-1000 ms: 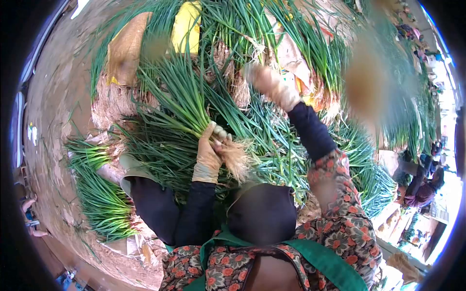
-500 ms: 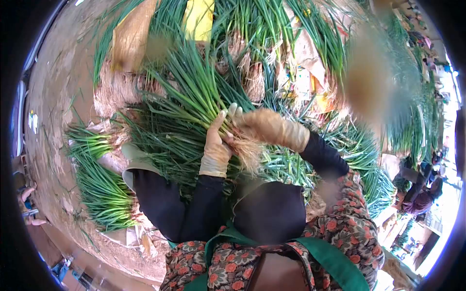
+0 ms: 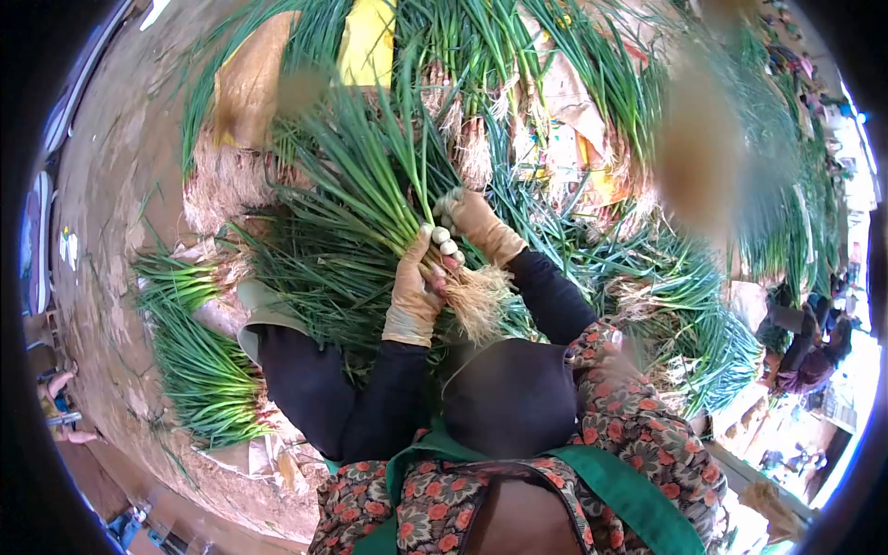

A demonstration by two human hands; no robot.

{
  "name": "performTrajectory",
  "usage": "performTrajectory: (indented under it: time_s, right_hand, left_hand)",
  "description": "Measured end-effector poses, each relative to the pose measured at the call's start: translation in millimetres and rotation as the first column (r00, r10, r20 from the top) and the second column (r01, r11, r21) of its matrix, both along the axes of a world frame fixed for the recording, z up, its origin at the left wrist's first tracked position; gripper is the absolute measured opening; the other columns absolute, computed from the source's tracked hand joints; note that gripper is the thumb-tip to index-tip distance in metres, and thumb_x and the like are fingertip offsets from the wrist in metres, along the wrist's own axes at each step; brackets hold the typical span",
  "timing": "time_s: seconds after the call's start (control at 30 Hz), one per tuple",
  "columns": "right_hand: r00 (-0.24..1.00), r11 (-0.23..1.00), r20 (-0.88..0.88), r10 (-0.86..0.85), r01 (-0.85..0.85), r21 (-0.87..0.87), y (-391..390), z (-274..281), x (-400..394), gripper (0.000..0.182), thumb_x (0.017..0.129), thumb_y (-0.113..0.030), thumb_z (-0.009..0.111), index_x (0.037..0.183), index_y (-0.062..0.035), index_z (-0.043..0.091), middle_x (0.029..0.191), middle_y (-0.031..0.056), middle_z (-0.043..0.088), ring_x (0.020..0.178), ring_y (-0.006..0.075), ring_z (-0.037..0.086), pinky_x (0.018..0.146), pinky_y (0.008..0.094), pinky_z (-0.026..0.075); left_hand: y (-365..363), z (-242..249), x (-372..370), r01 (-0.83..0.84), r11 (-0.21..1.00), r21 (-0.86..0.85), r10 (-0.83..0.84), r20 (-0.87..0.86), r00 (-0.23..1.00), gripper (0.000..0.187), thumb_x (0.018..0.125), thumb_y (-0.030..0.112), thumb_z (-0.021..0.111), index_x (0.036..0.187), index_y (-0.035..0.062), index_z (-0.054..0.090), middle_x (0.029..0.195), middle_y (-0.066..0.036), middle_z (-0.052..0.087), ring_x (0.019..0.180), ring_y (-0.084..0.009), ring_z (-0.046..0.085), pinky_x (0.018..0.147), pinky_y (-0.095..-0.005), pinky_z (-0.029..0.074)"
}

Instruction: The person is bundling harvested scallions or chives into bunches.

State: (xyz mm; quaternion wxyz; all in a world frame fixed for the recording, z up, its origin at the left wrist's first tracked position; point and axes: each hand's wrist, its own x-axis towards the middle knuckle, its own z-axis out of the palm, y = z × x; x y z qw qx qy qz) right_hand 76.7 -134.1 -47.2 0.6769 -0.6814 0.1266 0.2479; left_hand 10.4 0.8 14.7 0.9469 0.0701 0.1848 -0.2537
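My left hand (image 3: 418, 291), in a tan glove with whitish fingertips, is wrapped round a bunch of green onions (image 3: 384, 199) near its root end. The green leaves fan out to the upper left, and the pale roots (image 3: 476, 298) hang to the lower right of the fist. My right hand (image 3: 474, 222), gloved the same way, is beside the stems, its fingers curled in at the bunch's right side. What its fingertips hold, if anything, is too small to make out. Loose green onions (image 3: 324, 268) lie beneath both hands.
Rows of onion bunches (image 3: 472, 153) lie ahead, with a brown sack (image 3: 254, 79) and a yellow sheet (image 3: 367, 46). Smaller bunches (image 3: 208, 379) lie at left on the ground (image 3: 102, 305). More onions (image 3: 689, 296) lie at right, near another person (image 3: 814, 351). Blurred spots cover parts of the view.
My right hand has drawn back from the roots, and now sits higher, by the stems. My left hand still grips the bunch in nearly the same place.
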Motion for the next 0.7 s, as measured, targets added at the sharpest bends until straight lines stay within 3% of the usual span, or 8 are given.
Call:
performTrajectory:
  time_s: [0.07,0.13,0.33,0.37,0.4,0.5,0.63,0.7]
  right_hand:
    - [0.982,0.981,-0.131,0.138,-0.117,0.151,-11.6,13.5,-1.6,0.028,0.090,-0.030,0.054,0.094,-0.0033,0.059,0.063,0.0012,0.054,0.049,0.0113,0.047,0.044,0.0234,0.039]
    - [0.958,0.893,-0.283,-0.046,0.166,0.419,-7.3,53.6,-4.4,0.031,0.092,-0.033,0.052,0.091,-0.0041,0.061,0.058,-0.0026,0.048,0.045,0.0096,0.046,0.041,0.0220,0.036]
    - [0.984,0.992,0.154,0.090,-0.076,-0.099,-12.8,7.8,-0.5,0.017,0.089,-0.021,0.054,0.089,-0.0046,0.061,0.059,-0.0026,0.054,0.047,0.0127,0.051,0.045,0.0272,0.043]
    - [0.740,0.667,0.526,0.419,0.142,-0.732,-20.6,0.3,-11.5,0.017,0.087,-0.020,0.054,0.090,-0.0044,0.060,0.064,0.0039,0.061,0.054,0.0208,0.058,0.053,0.0349,0.047]
    - [0.832,0.488,0.182,0.524,-0.118,-0.865,-37.4,-5.1,-10.8,0.023,0.085,-0.025,0.054,0.091,-0.0042,0.059,0.074,0.0106,0.065,0.062,0.0279,0.062,0.062,0.0393,0.050]
    - [0.717,0.596,0.088,0.691,-0.496,-0.632,-81.3,-43.1,0.9,0.028,0.087,-0.030,0.055,0.094,-0.0030,0.059,0.082,0.0125,0.065,0.066,0.0247,0.063,0.065,0.0357,0.051]
    - [0.784,0.581,0.599,0.160,0.416,-0.699,-107.5,27.3,60.7,0.025,0.086,-0.027,0.060,0.090,-0.0018,0.061,0.075,0.0143,0.063,0.066,0.0227,0.060,0.063,0.0361,0.047]
    - [0.864,0.469,0.449,0.229,0.306,-0.829,-116.7,27.3,79.7,0.027,0.084,-0.030,0.059,0.089,-0.0036,0.062,0.073,0.0170,0.063,0.067,0.0268,0.062,0.062,0.0382,0.047]
  left_hand:
    - [-1.9,4.4,3.8,0.042,0.990,0.134,-0.038,-0.030,0.999,0.021,0.088,0.027,0.059,0.087,0.0064,0.054,0.073,-0.004,0.055,0.061,-0.0148,0.052,0.053,-0.0255,0.044]
    - [-3.7,6.3,2.2,0.111,0.956,0.271,-0.087,-0.100,0.991,0.021,0.088,0.026,0.059,0.089,0.0058,0.055,0.073,-0.004,0.056,0.061,-0.0150,0.052,0.053,-0.0258,0.045]
    - [-3.0,-18.2,-3.5,0.081,0.977,0.196,-0.081,-0.008,0.997,0.013,0.088,0.017,0.057,0.097,0.0080,0.057,0.087,-0.006,0.059,0.070,-0.0151,0.056,0.058,-0.0286,0.047]
    - [-3.0,-14.3,-3.7,-0.019,0.995,0.100,0.018,0.009,1.000,0.011,0.087,0.016,0.059,0.095,0.0087,0.056,0.087,-0.005,0.059,0.068,-0.0143,0.055,0.058,-0.0289,0.046]
    - [-3.1,-10.1,-2.7,-0.105,0.995,0.003,0.105,0.020,0.994,0.011,0.086,0.016,0.060,0.093,0.0094,0.055,0.086,-0.004,0.058,0.066,-0.0134,0.053,0.058,-0.0293,0.045]
    - [3.5,4.0,4.5,-0.099,0.993,-0.071,0.100,0.007,0.995,0.024,0.088,0.016,0.057,0.112,0.0109,0.055,0.092,-0.003,0.058,0.069,-0.0119,0.053,0.063,-0.0301,0.044]
    - [5.1,-16.5,8.5,-0.013,0.984,-0.178,0.010,-0.017,1.000,0.035,0.089,0.018,0.056,0.122,0.0082,0.051,0.086,-0.001,0.059,0.068,-0.0113,0.054,0.063,-0.0296,0.044]
    - [4.6,-30.4,5.6,0.036,0.983,-0.180,-0.025,0.063,0.998,0.033,0.088,0.019,0.056,0.118,0.0052,0.053,0.081,-0.001,0.060,0.070,-0.0134,0.056,0.067,-0.0323,0.048]
